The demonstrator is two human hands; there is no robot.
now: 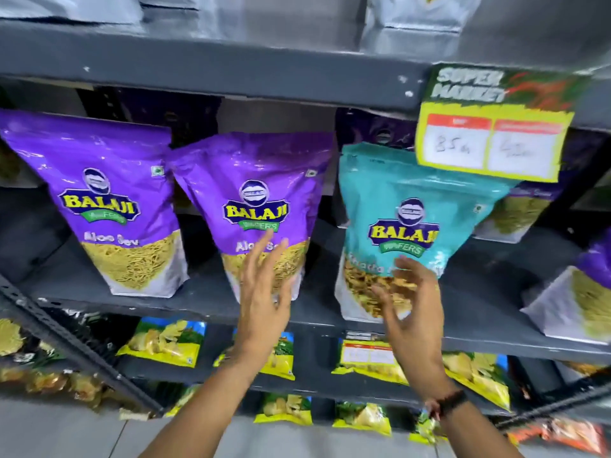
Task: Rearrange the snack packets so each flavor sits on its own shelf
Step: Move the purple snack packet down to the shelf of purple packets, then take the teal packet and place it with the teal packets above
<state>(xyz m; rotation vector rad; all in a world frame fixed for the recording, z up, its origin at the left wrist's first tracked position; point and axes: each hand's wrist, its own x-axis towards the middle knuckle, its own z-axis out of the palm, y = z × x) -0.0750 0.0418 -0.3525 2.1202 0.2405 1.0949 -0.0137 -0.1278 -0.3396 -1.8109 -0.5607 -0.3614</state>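
Observation:
Two purple Aloo Sev packets stand upright on the middle shelf (205,302), one at the left (109,200) and one in the centre (261,193). To their right stands a teal packet (406,206) of another flavour. My left hand (264,302) is raised with fingers spread in front of the lower part of the centre purple packet. My right hand (410,309) is spread in front of the bottom of the teal packet. Neither hand grips anything. More purple packets sit behind and at the far right (582,292).
A yellow price tag (492,140) hangs from the upper shelf edge over the teal packet's top right. Silver pouches (413,24) sit on the top shelf. Yellow-green chip bags (165,342) fill the lower shelves. A perforated shelf post (66,338) runs diagonally at lower left.

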